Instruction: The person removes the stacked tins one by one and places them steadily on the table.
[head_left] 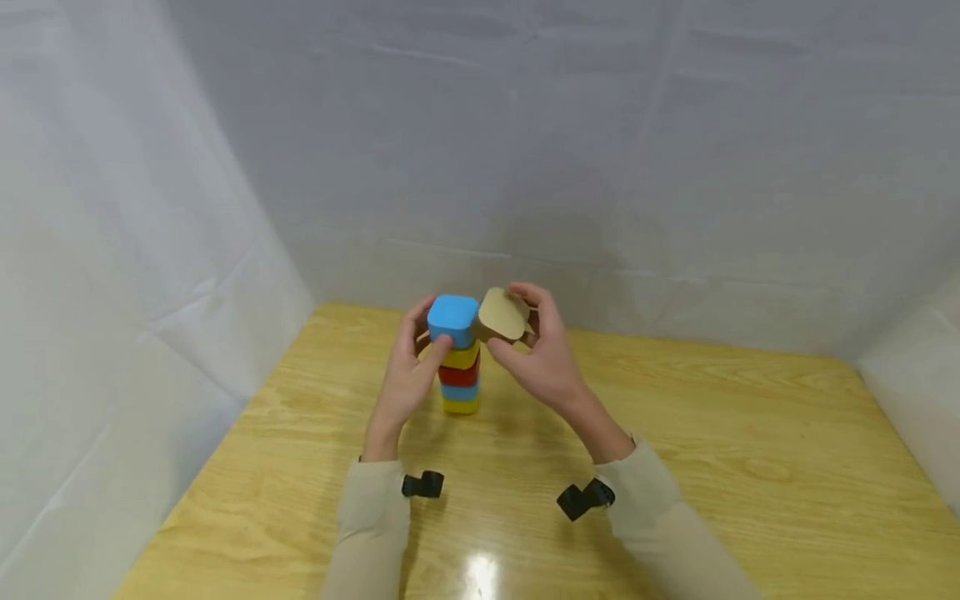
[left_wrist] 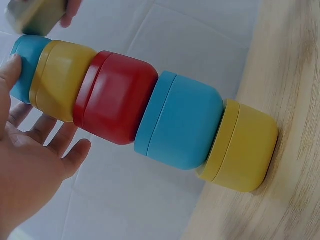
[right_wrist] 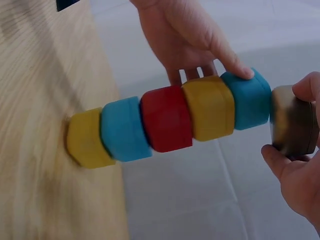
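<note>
From the head view I see my left hand steadying the blue top tin of a five-tin stack on the worktop. My right hand pinches a tan tin beside it. The left wrist view shows the thumb pressing the blue tin. The right wrist view shows the tan tin touching the stack's top.

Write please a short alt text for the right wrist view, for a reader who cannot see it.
A stack of five boxes, from the table up yellow, blue, red, yellow, blue, appears sideways. The left hand steadies the top blue box with its thumb. The right hand holds a tan box just beyond the stack's top.
</note>
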